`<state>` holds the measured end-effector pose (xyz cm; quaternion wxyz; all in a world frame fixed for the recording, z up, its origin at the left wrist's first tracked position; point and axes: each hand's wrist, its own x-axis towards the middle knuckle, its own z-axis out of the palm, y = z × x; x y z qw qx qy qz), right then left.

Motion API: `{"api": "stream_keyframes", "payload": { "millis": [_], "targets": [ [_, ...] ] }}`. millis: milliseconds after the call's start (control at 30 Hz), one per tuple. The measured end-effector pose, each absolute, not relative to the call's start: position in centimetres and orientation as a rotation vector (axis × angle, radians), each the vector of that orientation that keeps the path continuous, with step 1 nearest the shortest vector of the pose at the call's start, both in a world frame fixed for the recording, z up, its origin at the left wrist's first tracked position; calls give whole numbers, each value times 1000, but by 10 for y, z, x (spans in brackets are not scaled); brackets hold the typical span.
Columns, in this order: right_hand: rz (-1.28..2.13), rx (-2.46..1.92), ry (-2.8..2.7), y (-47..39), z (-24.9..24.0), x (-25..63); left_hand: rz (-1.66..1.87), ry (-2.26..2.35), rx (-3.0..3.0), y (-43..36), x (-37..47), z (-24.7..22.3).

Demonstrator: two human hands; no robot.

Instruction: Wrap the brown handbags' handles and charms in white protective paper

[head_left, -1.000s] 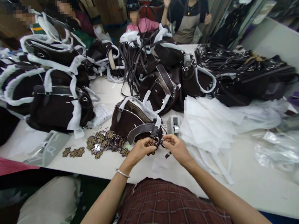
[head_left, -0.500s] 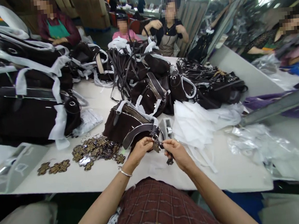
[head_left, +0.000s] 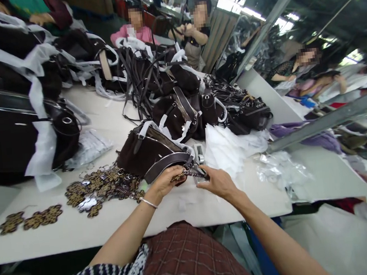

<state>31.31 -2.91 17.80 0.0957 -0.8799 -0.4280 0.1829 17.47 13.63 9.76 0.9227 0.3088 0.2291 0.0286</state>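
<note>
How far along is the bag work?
Looks done: front bag, handle wrapped. In hand: a chain-like piece between left hand and right hand, at that bag. Probably left: loose charms on the table. Bags behind: can't tell.

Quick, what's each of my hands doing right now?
Left hand: closed, pinching a small patterned piece.
Right hand: thumb and fingers around one end of the dark chain; whether it grips cannot be told.

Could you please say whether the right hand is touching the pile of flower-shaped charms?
Apart: the head view shows the left hand between the right hand and the charm pile.
</note>
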Motion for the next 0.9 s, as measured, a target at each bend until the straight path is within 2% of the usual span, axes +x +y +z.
{"api": "stream_keyframes", "payload": {
  "millis": [100,267,400,533,733,900],
  "targets": [
    [533,-2592,-1295,-30,187,336,57,410,466,141,173,94],
    [834,-2427,-1300,-24,183,367,88,264,300,144,175,88],
    [984,-2415,-1538,-18,172,371,122,335,245,138,183,83],
    [784,-2495,-1752,-16,157,385,143,407,415,133,185,86],
    [697,-2492,-1523,-16,141,415,165,370,828,131,182,89],
    [370,-2310,-1228,-13,153,381,178,370,981,129,181,78]
  ]
}}
